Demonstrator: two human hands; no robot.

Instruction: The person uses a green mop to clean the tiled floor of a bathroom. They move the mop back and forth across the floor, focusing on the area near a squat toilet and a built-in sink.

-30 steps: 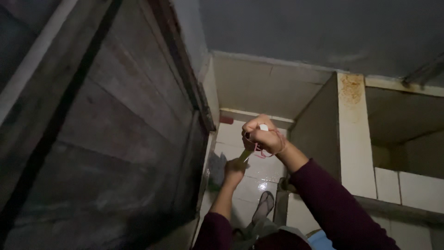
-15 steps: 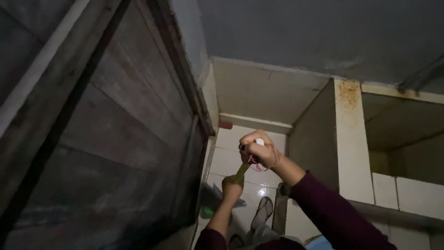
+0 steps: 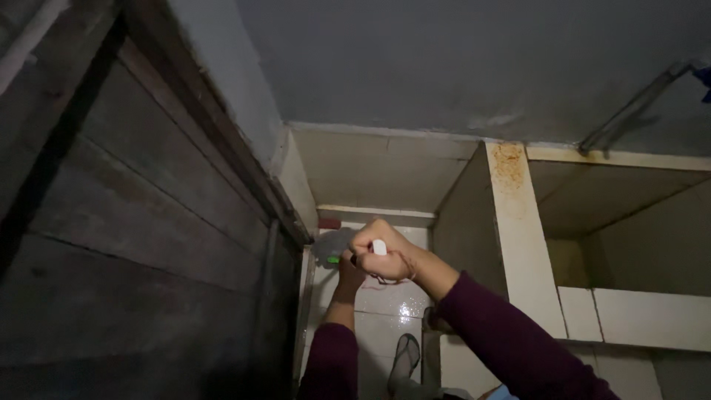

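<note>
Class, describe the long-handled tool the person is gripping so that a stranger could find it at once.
Start at the dark wooden door on the left and follow its edge down to the wet white tiled floor. There both hands grip one handle, right hand above left hand. Its white tip and green head set it apart.

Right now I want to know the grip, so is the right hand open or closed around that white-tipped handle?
Closed: the right hand is a fist around the white-tipped handle, only its white end showing.

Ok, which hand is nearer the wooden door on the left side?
Left. The left hand is lower on the handle, closer to the wooden door. The right hand grips the white handle top, farther out toward the tiled partition.
</note>
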